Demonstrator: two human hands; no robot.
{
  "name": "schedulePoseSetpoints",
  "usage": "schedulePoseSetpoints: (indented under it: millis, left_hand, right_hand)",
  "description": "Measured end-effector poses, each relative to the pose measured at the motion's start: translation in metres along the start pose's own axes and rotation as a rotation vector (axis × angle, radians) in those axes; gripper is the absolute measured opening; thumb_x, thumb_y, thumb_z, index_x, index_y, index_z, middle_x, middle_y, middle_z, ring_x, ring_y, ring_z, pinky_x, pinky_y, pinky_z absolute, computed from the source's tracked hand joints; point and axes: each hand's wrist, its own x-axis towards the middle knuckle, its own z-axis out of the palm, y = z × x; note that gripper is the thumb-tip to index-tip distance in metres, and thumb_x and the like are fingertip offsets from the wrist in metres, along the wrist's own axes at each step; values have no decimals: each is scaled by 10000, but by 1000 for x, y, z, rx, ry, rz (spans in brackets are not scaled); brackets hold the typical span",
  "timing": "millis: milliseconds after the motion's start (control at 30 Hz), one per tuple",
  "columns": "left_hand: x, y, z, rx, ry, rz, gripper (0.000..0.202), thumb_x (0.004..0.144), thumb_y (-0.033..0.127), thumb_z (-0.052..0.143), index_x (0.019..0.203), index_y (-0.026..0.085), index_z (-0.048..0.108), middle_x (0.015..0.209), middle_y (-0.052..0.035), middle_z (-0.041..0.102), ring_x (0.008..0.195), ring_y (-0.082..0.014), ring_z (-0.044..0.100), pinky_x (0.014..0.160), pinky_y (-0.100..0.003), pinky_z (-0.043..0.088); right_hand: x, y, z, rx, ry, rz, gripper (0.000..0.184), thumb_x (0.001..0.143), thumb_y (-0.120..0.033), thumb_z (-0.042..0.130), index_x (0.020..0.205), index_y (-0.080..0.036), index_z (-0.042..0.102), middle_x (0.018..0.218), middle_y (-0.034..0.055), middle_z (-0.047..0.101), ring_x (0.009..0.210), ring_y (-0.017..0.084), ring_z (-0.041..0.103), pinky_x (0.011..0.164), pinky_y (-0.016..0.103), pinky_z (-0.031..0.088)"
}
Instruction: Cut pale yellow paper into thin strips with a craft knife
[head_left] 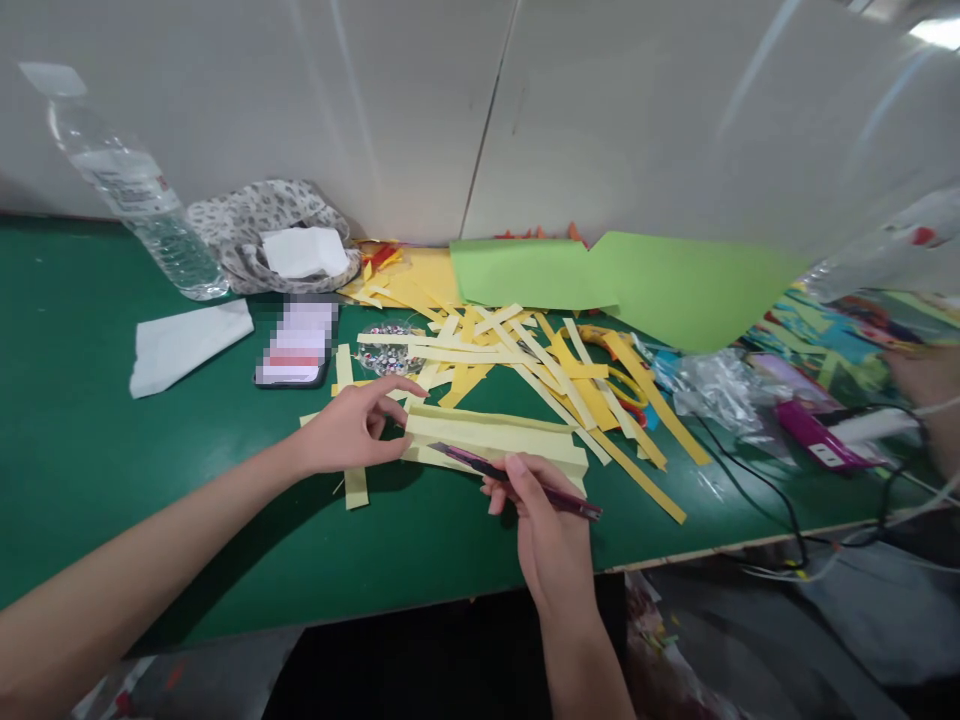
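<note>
My left hand (356, 425) holds the left end of a folded pale yellow sheet of paper (495, 428), its thumb and fingers closed on that edge with the index finger raised above. The sheet has creases along its length and stands slightly off the green table. In my right hand (551, 520) is a slim dark purple utility knife (480, 463), its blade pointing left over the paper's front part. Behind the sheet lies a loose pile of yellow paper strips (517, 350). Another pale strip (356, 485) passes beneath my left hand.
A phone (298, 340), a white tissue (191, 345) and a water bottle (139, 185) stand or lie at the left. Green sheets (660, 285) lean at the back. Scissors (626, 385) are partly under strips. Plastic bags (720, 390) and cables (757, 485) lie at the right.
</note>
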Motion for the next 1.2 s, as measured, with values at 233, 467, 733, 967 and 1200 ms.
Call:
schedulePoseSetpoints:
  millis: [233, 467, 733, 967, 1200]
  left_hand:
    - [1, -2, -2, 152, -43, 59, 392, 711, 219, 643, 1077, 215, 502, 717, 41, 677, 434, -49, 420, 445, -172, 360]
    - [2, -1, -2, 189, -34, 88, 306, 706, 249, 668, 946, 208, 482, 749, 30, 674, 465, -59, 460, 454, -177, 387]
    - [2, -4, -4, 228, -45, 91, 235, 701, 241, 654, 823, 203, 457, 591, 77, 560, 467, -70, 498, 443, -177, 365]
    - [3, -5, -11, 180, -130, 154, 168, 715, 166, 612, 819, 195, 483, 657, 64, 612, 493, -54, 508, 471, -161, 404]
    - [3, -9, -12, 176, -139, 214, 153, 721, 154, 612, 824, 192, 505, 644, 66, 604, 499, -51, 521, 473, -149, 409]
  right_hand:
    - [-3, -3, 8, 25, 39, 16, 165, 735, -297, 756, 845, -214, 666, 622, -34, 653, 549, 109, 614, 610, 244, 524]
    - [3, -4, -4, -95, -20, -57, 95, 715, -263, 767, 772, -211, 710, 672, 5, 690, 583, 128, 626, 548, 228, 511]
    - [11, -9, -3, -193, -247, -104, 43, 723, -215, 741, 751, -221, 709, 761, 14, 696, 705, 159, 647, 617, 250, 527]
    - [11, -11, 5, -225, -211, -7, 61, 702, -245, 748, 716, -213, 699, 704, 5, 691, 648, 154, 643, 593, 246, 507]
    - [10, -8, 6, -320, -257, -30, 78, 713, -266, 741, 739, -202, 704, 693, 21, 704, 625, 167, 646, 577, 259, 503]
